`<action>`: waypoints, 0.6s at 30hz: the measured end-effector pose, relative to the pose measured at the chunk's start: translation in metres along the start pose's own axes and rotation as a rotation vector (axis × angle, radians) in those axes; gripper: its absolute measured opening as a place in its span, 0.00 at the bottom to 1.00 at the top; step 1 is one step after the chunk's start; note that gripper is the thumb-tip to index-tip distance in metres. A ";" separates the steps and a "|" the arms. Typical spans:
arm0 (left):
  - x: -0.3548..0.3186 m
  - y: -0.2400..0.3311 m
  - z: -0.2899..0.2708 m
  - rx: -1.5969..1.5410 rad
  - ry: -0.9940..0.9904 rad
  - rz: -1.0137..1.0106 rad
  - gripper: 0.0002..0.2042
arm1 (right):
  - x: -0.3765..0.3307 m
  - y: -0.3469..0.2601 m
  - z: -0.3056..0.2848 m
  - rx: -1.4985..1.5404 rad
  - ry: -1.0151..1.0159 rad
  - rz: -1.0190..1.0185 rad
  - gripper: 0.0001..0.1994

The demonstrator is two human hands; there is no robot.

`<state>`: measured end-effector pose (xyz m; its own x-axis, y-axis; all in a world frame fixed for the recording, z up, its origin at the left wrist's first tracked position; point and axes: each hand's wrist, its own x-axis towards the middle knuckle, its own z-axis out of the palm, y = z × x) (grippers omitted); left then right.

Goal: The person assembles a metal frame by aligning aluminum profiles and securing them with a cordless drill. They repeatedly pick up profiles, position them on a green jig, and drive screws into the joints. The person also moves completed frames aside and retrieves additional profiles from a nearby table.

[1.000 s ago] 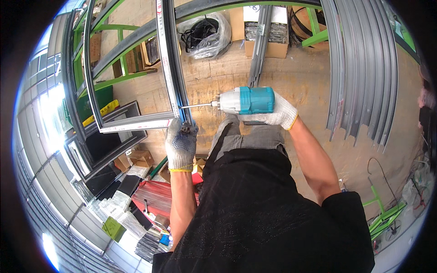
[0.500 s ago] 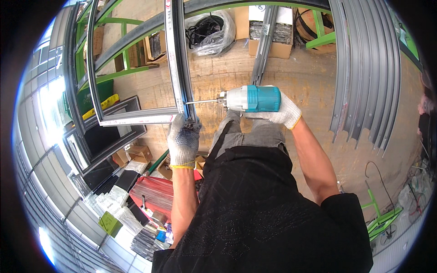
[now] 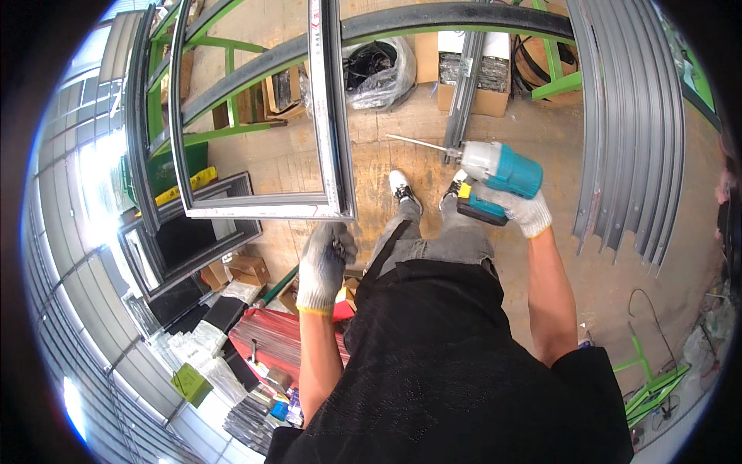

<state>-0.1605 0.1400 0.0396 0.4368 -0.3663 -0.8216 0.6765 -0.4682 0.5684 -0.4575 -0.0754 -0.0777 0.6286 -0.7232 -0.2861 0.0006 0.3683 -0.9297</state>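
Note:
My right hand (image 3: 525, 210), in a white knit glove, grips a teal and grey cordless impact driver (image 3: 502, 170). Its long thin bit (image 3: 417, 143) points left and stands apart from the grey window frame (image 3: 334, 116). That frame rests on a green-and-black rack, with its near right corner toward me. Just below this corner is my left hand (image 3: 328, 267), in a white glove with grey palm coating. Its fingers are curled together; whatever they hold, if anything, is hidden.
Grey metal profiles (image 3: 630, 131) lie side by side at the right. Below the rack (image 3: 456, 17) are open cardboard boxes (image 3: 471, 100) and a plastic bag (image 3: 398, 85) of black material. At left lies a dark frame (image 3: 251, 228), with a red wrapped bundle (image 3: 267, 336) nearer me.
The impact driver has moved right, and its bit has come away from the frame's corner. My left hand has dropped off the corner and moved slightly nearer me.

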 end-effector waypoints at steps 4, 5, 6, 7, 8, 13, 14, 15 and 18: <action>-0.032 0.031 -0.015 0.274 -0.064 0.190 0.14 | -0.015 0.000 0.014 -0.080 0.193 0.128 0.28; -0.034 0.040 -0.017 0.321 -0.076 0.281 0.12 | -0.017 0.000 0.023 -0.063 0.270 0.130 0.25; -0.031 0.056 -0.021 0.344 -0.131 0.352 0.11 | -0.019 0.000 0.034 -0.044 0.302 0.081 0.24; -0.026 0.073 -0.024 0.447 -0.115 0.421 0.11 | -0.021 0.000 0.047 -0.034 0.345 0.054 0.23; -0.016 0.090 -0.027 0.517 -0.135 0.514 0.11 | -0.021 -0.002 0.058 -0.022 0.369 -0.012 0.22; 0.058 0.163 -0.035 1.275 -0.169 0.922 0.08 | -0.014 -0.017 0.126 -0.482 0.479 0.221 0.15; 0.070 0.174 -0.036 1.398 -0.219 0.788 0.09 | -0.011 -0.021 0.142 -0.620 0.474 0.193 0.16; 0.077 0.182 -0.039 1.473 -0.289 0.671 0.13 | -0.009 -0.026 0.158 -0.634 0.457 0.205 0.15; 0.096 0.198 -0.040 1.615 -0.764 0.760 0.23 | -0.006 -0.039 0.200 -0.673 0.428 0.315 0.13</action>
<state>0.0385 0.0445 0.0717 -0.2817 -0.8262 -0.4879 -0.7917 -0.0872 0.6047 -0.3053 0.0314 0.0070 0.1741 -0.8536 -0.4910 -0.6718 0.2615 -0.6930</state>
